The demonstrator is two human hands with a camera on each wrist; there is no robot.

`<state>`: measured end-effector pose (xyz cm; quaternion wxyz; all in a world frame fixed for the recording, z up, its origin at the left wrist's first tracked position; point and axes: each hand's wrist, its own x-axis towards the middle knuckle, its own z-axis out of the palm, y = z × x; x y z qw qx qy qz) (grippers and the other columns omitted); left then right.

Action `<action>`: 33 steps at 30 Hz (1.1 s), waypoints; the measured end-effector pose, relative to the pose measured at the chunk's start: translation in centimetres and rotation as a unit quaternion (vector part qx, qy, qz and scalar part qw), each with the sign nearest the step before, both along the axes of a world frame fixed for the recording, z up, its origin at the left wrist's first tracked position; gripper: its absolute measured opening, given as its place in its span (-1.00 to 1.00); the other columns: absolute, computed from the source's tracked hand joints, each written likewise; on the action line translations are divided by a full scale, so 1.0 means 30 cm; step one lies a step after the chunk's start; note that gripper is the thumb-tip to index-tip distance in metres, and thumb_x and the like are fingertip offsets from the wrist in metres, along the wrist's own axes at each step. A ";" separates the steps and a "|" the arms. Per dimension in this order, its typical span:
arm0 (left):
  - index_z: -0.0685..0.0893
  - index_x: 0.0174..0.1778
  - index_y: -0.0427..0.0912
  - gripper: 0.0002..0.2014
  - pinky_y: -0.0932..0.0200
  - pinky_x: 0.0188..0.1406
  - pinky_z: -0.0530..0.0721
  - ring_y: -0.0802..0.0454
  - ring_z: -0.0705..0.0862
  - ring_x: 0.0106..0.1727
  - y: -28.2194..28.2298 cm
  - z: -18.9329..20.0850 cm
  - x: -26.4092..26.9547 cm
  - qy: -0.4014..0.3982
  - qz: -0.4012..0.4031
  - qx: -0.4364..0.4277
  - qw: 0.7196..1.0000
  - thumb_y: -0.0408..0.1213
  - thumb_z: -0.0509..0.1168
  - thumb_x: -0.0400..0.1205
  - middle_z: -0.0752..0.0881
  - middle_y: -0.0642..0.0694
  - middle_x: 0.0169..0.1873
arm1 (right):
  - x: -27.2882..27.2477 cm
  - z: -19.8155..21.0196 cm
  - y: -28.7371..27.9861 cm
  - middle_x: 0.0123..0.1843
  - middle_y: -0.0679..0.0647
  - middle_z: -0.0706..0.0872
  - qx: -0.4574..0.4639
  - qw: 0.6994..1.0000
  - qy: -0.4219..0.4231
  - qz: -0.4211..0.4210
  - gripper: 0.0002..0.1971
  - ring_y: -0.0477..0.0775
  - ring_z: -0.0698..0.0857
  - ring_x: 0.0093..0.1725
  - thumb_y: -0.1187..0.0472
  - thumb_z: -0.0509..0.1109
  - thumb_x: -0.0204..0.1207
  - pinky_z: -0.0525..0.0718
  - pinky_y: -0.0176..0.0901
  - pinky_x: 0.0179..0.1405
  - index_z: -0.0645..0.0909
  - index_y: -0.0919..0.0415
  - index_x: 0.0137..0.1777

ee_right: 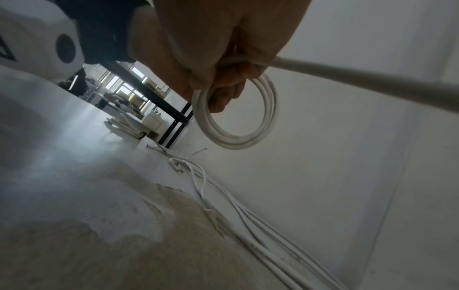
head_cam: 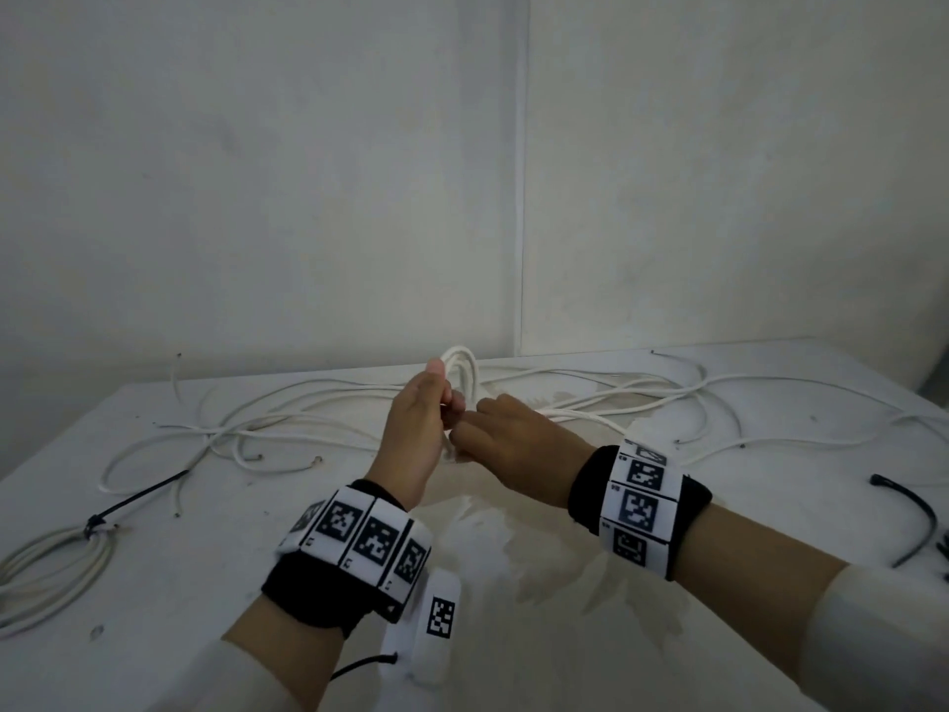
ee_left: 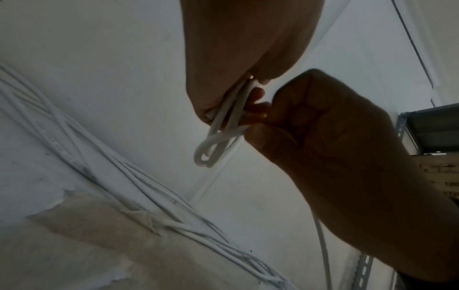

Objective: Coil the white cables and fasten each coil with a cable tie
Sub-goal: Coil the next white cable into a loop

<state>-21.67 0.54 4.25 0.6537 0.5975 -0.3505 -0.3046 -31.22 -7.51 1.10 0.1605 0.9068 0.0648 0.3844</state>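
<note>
Left hand [head_cam: 413,434] grips one three-looped coil [ee_right: 238,125]; right hand [head_cam: 518,444] seemingly pinches its cable.

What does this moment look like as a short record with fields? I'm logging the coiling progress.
left hand: holds a small coil of white cable
right hand: pinches the cable beside the coil
finished coil: lies at the table's left edge, tied with a black cable tie
loose cables: spread across the table
spare tie: black, at the table's right edge

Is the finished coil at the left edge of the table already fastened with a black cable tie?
Yes, in the head view a black cable tie cinches the finished coil lying at the table's left edge.
</note>
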 end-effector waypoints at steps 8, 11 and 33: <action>0.60 -0.22 -0.28 -0.62 0.31 -0.46 0.55 0.09 0.65 -0.40 0.001 -0.004 -0.032 -0.092 -0.057 0.047 0.993 -0.22 -0.03 0.75 0.65 -0.16 -0.39 | -0.028 0.064 0.010 -0.40 0.21 0.57 0.157 0.987 -0.029 0.034 -0.78 -0.02 0.29 -0.34 0.15 0.28 0.36 0.26 -0.23 -0.35 0.27 0.18 -0.18; 0.50 -0.39 -0.22 -0.59 0.44 -0.65 0.44 0.21 0.52 -0.67 0.010 -0.011 -0.039 -0.140 -0.065 0.079 0.985 -0.25 -0.06 0.75 0.58 -0.10 -0.54 | -0.045 0.067 -0.007 -0.36 0.24 0.57 0.165 0.985 -0.034 0.026 -0.81 -0.01 0.32 -0.33 0.19 0.28 0.39 0.28 -0.25 -0.33 0.31 0.18 -0.10; 0.21 -0.51 -0.07 -0.56 0.34 -0.69 0.14 0.18 0.09 -0.70 0.040 -0.026 -0.031 0.082 -0.151 0.073 0.983 -0.09 0.16 0.67 0.16 0.08 -0.69 | -0.082 0.081 -0.077 -0.19 0.08 0.65 0.466 0.873 0.105 -0.096 -0.70 -0.03 0.56 -0.24 0.18 0.12 0.68 0.43 -0.39 -0.25 0.62 0.36 0.03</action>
